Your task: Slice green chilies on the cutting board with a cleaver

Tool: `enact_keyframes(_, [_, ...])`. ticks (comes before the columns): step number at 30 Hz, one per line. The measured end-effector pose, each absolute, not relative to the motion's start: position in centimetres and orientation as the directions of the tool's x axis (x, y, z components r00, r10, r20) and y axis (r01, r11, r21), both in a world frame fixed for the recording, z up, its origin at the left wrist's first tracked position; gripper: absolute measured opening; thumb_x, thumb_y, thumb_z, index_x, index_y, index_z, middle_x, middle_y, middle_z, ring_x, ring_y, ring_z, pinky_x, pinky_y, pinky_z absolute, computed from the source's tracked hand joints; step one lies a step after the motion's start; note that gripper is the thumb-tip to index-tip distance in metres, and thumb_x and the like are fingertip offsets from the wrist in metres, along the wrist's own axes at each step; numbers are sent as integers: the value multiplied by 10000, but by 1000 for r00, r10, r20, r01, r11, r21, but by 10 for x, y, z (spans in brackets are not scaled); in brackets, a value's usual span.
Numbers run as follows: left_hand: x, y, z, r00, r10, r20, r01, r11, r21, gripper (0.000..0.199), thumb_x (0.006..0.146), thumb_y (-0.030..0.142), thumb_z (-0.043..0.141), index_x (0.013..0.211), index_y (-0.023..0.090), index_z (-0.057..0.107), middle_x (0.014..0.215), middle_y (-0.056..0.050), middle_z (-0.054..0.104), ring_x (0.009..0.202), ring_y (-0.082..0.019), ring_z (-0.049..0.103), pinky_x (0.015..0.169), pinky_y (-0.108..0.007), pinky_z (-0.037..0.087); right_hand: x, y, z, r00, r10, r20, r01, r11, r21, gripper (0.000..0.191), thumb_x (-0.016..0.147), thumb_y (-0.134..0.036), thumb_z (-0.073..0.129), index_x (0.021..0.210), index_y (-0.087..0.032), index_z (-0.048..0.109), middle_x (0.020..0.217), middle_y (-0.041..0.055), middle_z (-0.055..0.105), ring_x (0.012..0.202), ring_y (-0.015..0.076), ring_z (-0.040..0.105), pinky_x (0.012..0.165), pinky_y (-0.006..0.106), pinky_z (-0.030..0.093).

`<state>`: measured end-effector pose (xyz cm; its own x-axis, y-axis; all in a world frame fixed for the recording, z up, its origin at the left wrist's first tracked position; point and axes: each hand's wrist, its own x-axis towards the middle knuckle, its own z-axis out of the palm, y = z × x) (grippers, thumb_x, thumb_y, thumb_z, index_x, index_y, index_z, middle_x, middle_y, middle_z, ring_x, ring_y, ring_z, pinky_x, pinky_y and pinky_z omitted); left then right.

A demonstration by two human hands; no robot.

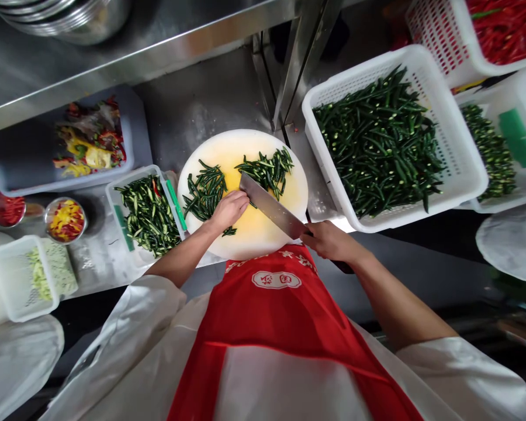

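My right hand [326, 240] is closed round the dark handle of a broad cleaver [274, 209]. The blade lies across a round white cutting board [245, 248], its tip end close beside the fingers of my left hand [231, 209]. Those fingers are bent together over the board, pressing on a green chili mostly hidden under them. Whole green chilies [206, 190] lie in a pile left of the blade, partly behind my left hand. Beyond the blade on the right is a heap of cut green chilies [269, 171]. A few short pieces [229, 231] sit below my left hand.
A white basket [346, 204] of green chilies stands right of the board, a basket of red chilies [508, 35] behind it. At left are a tub [146, 216] of cut chilies, a grey bin [21, 152] and bowls. A steel shelf [179, 47] overhangs the back.
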<state>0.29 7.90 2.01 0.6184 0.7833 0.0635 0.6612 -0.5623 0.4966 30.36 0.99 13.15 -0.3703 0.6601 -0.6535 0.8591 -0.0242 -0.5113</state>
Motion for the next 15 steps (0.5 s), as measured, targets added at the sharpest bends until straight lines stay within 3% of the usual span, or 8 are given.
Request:
enact_keyframes(5, [3, 78, 16, 612, 786, 86, 637, -555, 535, 261, 989, 260, 404, 938, 188, 650, 1009, -74, 654, 974, -192, 592, 913, -346, 487, 302, 17, 128, -402, 606, -686, 859, -10, -512, 247, 927, -247, 438, 856, -174, 663, 689, 51, 692, 658, 161, 628, 589, 244, 336])
enact_keyframes(10, [5, 80, 20, 619, 783, 59, 629, -540, 560, 254, 985, 266, 415, 943, 182, 650, 1033, -79, 657, 982, -190, 597, 934, -343, 481, 262, 29, 97, -357, 693, -626, 899, 74, -431, 270, 940, -257, 427, 874, -144, 663, 886, 137, 730, 799, 208, 655, 625, 268, 339])
enact_keyframes(15, [-20, 67, 51, 533, 845, -43, 698, -410, 588, 233, 971, 258, 432, 926, 186, 649, 976, -55, 648, 930, -167, 608, 863, -295, 492, 264, 26, 97, -392, 729, -561, 877, 112, -467, 288, 949, -294, 417, 853, -153, 649, 849, 132, 724, 777, 205, 648, 625, 272, 326])
